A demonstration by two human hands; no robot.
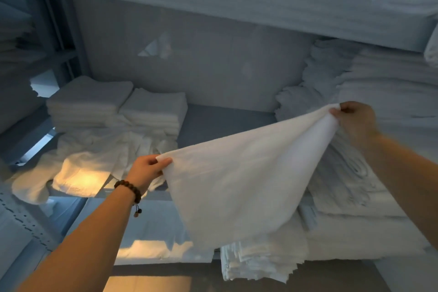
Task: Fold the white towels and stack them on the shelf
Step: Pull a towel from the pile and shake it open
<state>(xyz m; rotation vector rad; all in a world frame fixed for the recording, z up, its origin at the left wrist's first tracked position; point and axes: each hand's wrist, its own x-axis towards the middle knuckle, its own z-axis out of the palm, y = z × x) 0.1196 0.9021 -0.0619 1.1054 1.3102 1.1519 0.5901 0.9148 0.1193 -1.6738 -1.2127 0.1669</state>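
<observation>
Two folded stacks (118, 106) sit left on the shelf (225, 123); my left hand (147, 168) pinches one corner of the white towel (244, 173), my right hand (355, 121) pinches the other, cloth hanging mid-air between. Risks: a thin pinch slipping, uneven fold, hem snagging the loose pile (260, 261) below

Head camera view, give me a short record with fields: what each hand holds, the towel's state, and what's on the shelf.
left hand: pinches one corner of the white towel
right hand: pinches another corner, held higher
towel state: spread open between the hands, hanging, unfolded
shelf: two folded stacks at left, bare middle, tall piles at right
wrist: beaded bracelet on left
</observation>
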